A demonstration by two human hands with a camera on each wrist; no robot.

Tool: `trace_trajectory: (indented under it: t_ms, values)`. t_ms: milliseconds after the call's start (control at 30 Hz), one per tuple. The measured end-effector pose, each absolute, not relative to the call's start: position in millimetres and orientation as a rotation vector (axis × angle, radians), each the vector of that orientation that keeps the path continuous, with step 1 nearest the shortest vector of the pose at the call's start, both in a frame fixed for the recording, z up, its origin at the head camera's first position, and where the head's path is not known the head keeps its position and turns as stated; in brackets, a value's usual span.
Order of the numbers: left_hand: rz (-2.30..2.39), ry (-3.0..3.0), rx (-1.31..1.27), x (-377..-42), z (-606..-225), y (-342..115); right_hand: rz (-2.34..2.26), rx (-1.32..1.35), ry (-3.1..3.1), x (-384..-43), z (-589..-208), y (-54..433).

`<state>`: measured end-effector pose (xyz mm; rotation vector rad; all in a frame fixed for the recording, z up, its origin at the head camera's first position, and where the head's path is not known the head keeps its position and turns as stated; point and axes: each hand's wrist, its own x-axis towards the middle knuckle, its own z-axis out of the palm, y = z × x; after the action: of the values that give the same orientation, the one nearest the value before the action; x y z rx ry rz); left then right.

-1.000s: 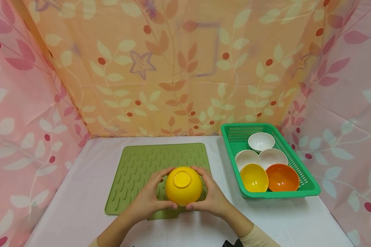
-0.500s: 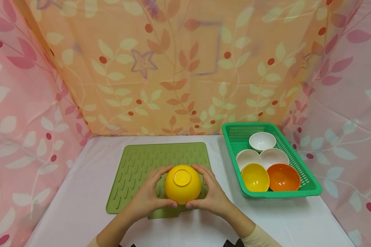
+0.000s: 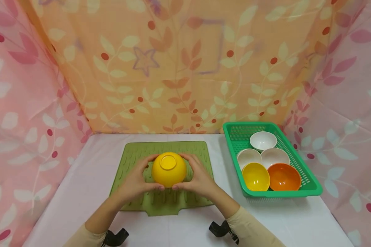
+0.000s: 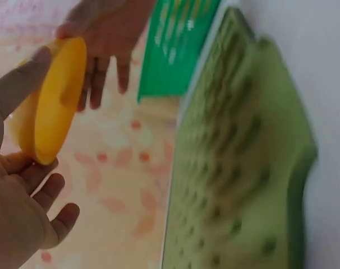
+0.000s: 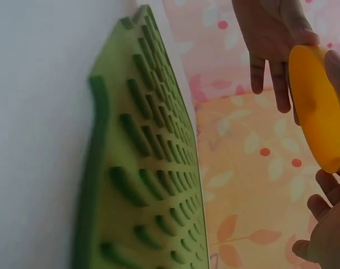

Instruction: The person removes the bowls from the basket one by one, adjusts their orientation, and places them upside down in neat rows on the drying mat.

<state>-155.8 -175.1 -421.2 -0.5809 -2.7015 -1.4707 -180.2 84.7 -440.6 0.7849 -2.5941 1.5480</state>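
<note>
A yellow bowl (image 3: 169,171) is held upside down between both hands, its ringed base facing up. My left hand (image 3: 135,178) grips its left side, thumb at the near rim and fingers at the far side. On the opposite side my right hand (image 3: 201,178) holds it in the same way. The wrist views show the bowl (image 4: 59,101) raised above the green ridged drying mat (image 3: 136,202), its open mouth turned down toward the mat. In the right wrist view the inside of the bowl (image 5: 316,109) shows.
To the right stands a green basket (image 3: 312,190). It holds white bowls (image 3: 263,141), a yellow bowl (image 3: 256,177) and an orange bowl (image 3: 284,177). Patterned cloth (image 3: 173,68) closes off the back and sides of the white-covered table (image 3: 194,226).
Both hands have carried the yellow bowl left and farther back, over the middle of the mat. It stays upside down. More of the forearms now shows.
</note>
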Motion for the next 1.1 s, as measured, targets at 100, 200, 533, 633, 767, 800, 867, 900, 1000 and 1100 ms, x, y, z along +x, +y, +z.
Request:
trace_trajectory:
  t_ms: [100,200,533,633,767,800,867,900,1000,1100]
  values:
    - [-1.465,-2.705,-0.606,-176.3,-420.6,-191.6,1.524,0.765,-2.626,-200.6,-437.4,68.5]
    - [-1.472,-2.72,-0.608,-197.7,-426.0,-210.5,1.496,0.732,-2.679,-220.8,-437.7,50.4]
    - [-1.321,-2.817,-0.581,-262.2,-454.9,-261.3,1.357,0.731,-2.795,-284.6,-458.1,-2.4]
    - [-1.322,-2.836,-0.591,-278.1,-457.9,-274.4,1.361,0.734,-2.809,-299.7,-462.7,-16.3]
    - [-1.319,-2.859,-0.567,-294.1,-461.1,-289.9,1.388,0.714,-2.824,-315.8,-471.5,-36.9]
    - [-1.313,-2.868,-0.564,-297.1,-462.5,-293.0,1.396,0.699,-2.83,-317.9,-474.5,-41.2]
    - [-1.299,-2.892,-0.563,-300.9,-463.9,-297.4,1.422,0.665,-2.833,-320.5,-481.1,-49.1]
    - [-1.287,-2.906,-0.561,-302.5,-465.0,-299.2,1.42,0.649,-2.839,-321.0,-484.3,-52.3]
    - [-1.252,-2.944,-0.561,-307.1,-468.9,-304.0,1.358,0.612,-2.869,-322.5,-494.2,-60.9]
    - [-1.207,-2.982,-0.564,-312.1,-474.6,-306.4,1.246,0.566,-2.896,-324.8,-501.6,-67.5]
